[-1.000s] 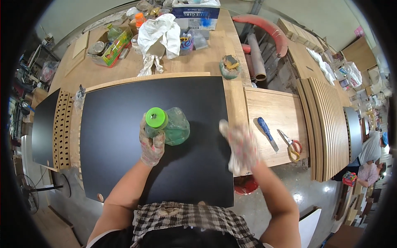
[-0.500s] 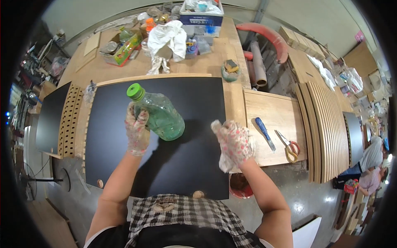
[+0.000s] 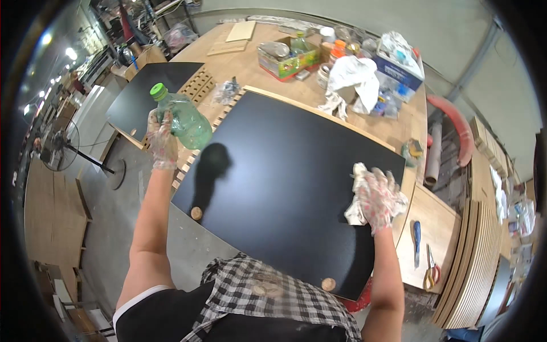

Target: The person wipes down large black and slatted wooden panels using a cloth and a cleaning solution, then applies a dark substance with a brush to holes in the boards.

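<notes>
Over the left edge of the big matte black rectangular panel [image 3: 285,188] we have our left hand [image 3: 161,142], in a thin clear speckled glove, wrapped around the lower body of a green translucent plastic bottle with a bright green screw cap [image 3: 181,118], held up in the air and tilted with the cap toward the upper left. We'd judge that bottle light and a bit squashy, the sort of thin wall that dents under a hard squeeze, and slick against a glove, so the wide belly where our fingers sit looks the surer place to grip. Across the panel, well apart from the bottle, our right hand [image 3: 379,196], gloved the same way, lies flat and pressing down on a crumpled white cloth rag [image 3: 359,199] near the panel's right edge. That rag is soft and limp, so we'd bunch it under the palm. How full the bottle is we cannot make out, and our fingers hide its base. Most of the rag is covered by the hand. Two small round wooden discs [image 3: 196,213] sit near the panel's near edge, and our checked shirt [image 3: 268,302] cuts off that near edge. Cluttered jars and cloths on the light wooden workbench [image 3: 250,62] beyond blur together.
</notes>
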Available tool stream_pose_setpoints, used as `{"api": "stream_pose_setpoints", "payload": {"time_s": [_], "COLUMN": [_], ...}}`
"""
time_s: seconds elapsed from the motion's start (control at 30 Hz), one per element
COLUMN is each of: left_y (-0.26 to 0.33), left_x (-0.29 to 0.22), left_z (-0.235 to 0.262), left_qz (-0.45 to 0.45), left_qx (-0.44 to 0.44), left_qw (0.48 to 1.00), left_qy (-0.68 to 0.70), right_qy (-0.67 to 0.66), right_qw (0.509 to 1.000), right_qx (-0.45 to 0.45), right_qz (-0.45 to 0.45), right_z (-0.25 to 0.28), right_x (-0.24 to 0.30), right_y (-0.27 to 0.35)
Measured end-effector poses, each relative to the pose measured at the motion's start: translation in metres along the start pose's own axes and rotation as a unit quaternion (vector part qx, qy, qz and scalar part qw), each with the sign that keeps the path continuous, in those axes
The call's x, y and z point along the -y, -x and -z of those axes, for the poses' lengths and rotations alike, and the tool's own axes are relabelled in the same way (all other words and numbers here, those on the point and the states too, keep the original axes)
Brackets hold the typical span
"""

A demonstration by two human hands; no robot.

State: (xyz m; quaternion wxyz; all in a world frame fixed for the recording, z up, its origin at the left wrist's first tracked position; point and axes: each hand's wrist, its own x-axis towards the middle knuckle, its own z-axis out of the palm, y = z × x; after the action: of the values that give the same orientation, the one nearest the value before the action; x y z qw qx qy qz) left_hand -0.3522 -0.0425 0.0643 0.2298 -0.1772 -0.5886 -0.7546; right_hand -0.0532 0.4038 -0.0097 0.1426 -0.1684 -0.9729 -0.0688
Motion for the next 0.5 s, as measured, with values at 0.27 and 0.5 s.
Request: {"api": "stream_pose_setpoints", "payload": {"time_s": [0.27,0.5], "left_y": [-0.063,-0.123], "left_x": [0.132,0.248], "left_z": [0.015,0.056], "left_qz": [0.065,0.116], "left_qx": [0.000,0.024], "left_qw": [0.991,0.977], "left_qy": [-0.118,-0.176], "right_qy": [-0.174,-0.029], "right_qw": [0.941,0.996], "right_qx": [-0.188,0.069], "right_qz": [-0.220,-0.054], "right_z": [-0.020,0.010], "right_x": [-0.153,0.145], "right_y": [0.008,-0.014]}}
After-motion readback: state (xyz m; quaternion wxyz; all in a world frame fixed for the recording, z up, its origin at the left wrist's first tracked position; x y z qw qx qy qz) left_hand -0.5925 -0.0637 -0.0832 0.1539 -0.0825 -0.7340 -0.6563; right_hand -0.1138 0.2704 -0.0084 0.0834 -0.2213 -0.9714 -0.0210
